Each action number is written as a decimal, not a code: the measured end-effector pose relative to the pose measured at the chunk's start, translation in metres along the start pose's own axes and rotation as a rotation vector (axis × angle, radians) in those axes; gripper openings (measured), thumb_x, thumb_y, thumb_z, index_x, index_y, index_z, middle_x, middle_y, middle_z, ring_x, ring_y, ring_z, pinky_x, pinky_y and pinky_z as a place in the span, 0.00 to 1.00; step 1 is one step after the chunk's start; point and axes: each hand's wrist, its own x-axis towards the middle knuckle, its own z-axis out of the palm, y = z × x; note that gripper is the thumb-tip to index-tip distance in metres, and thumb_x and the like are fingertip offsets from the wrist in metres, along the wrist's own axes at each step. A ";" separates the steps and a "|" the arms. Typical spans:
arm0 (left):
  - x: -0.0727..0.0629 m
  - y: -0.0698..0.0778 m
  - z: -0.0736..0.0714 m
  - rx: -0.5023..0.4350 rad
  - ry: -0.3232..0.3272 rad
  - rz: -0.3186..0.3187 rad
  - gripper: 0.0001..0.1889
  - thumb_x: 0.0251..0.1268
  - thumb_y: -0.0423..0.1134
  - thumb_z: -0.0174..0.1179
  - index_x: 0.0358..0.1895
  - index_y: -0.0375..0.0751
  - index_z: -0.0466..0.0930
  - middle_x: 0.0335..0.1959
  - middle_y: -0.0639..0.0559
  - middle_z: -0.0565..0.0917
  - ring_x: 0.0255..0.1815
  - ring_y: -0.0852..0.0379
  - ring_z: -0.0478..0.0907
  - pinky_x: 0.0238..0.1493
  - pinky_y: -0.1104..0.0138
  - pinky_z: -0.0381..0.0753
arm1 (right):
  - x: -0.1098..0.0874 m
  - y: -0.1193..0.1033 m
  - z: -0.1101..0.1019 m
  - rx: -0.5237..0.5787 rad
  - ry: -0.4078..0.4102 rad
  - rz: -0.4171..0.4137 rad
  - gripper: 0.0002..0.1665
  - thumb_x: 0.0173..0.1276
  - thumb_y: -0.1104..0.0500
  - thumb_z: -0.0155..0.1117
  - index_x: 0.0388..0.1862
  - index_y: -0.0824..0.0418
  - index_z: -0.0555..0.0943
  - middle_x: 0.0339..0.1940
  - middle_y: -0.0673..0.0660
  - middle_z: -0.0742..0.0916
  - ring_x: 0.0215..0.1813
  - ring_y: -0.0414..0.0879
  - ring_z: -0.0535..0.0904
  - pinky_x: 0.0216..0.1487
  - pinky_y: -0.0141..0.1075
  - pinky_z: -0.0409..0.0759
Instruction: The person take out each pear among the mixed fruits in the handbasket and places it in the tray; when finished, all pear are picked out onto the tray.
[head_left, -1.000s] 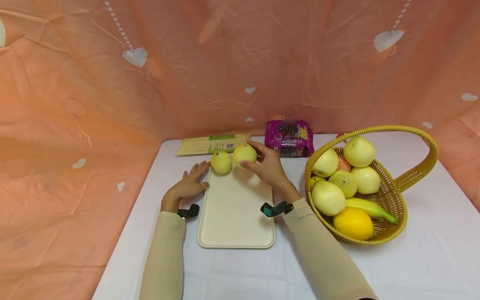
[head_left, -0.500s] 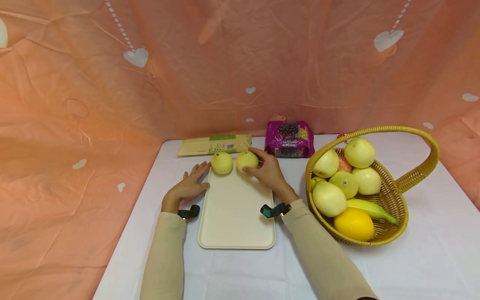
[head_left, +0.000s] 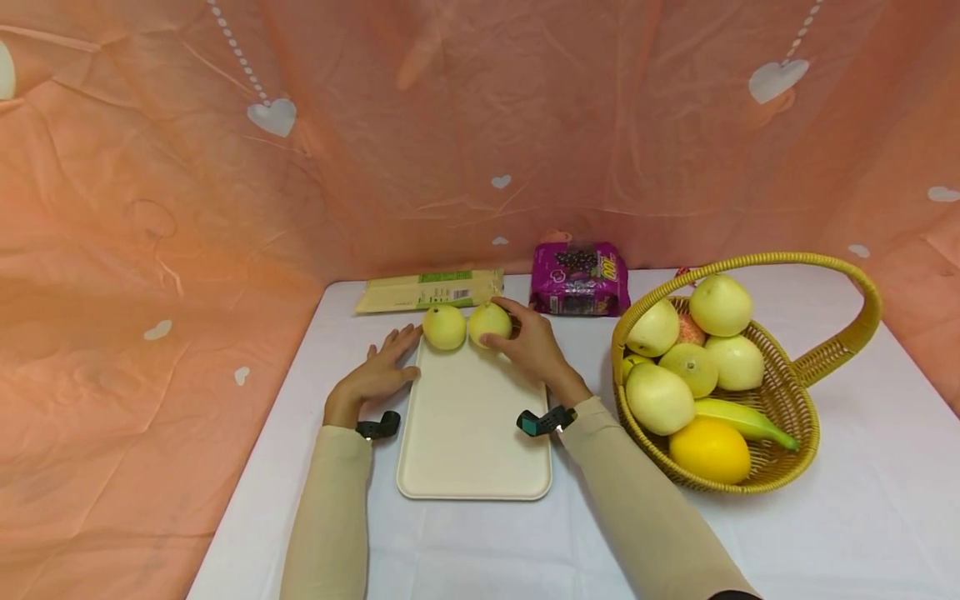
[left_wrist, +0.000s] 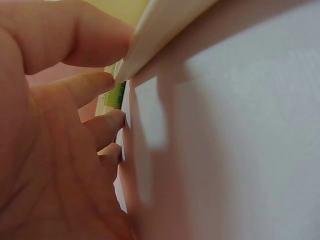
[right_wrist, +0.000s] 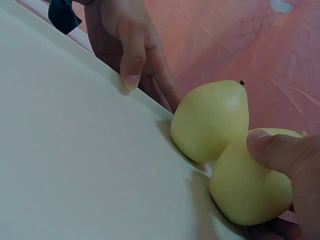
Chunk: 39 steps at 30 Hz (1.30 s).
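Note:
At the far end of the cream tray (head_left: 476, 433), two yellow-green pears stand side by side. My right hand (head_left: 534, 343) holds the right pear (head_left: 487, 326) between thumb and fingers; its thumb (right_wrist: 272, 147) lies across the pear in the right wrist view. The left pear (right_wrist: 212, 120) sits at the tray's corner, seemingly touching the other one. My left hand (head_left: 378, 368) lies along the tray's left edge with fingers fairly straight. Its thumb (left_wrist: 100, 37) touches the rim in the left wrist view, and its fingertips are close to the left pear.
To the right stands a wicker basket (head_left: 806, 417) with a tall handle, holding several pears, a green citrus fruit (head_left: 688, 369), a banana (head_left: 742, 419) and a yellow fruit (head_left: 709, 450). Behind the tray lie a flat beige packet (head_left: 397, 293) and a purple pack (head_left: 579, 279).
My right hand has brought its pear down onto the tray's far end, then shifted it slightly left against the other pear. The left hand has stayed at the tray's edge.

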 end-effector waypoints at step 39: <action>0.000 -0.002 -0.001 0.020 -0.006 0.010 0.43 0.78 0.39 0.54 0.92 0.43 0.47 0.93 0.37 0.42 0.93 0.34 0.28 0.86 0.32 0.19 | -0.101 -0.106 -0.071 -0.080 -0.272 -0.248 0.51 0.63 0.51 0.86 0.84 0.52 0.74 0.82 0.52 0.79 0.80 0.55 0.78 0.82 0.56 0.74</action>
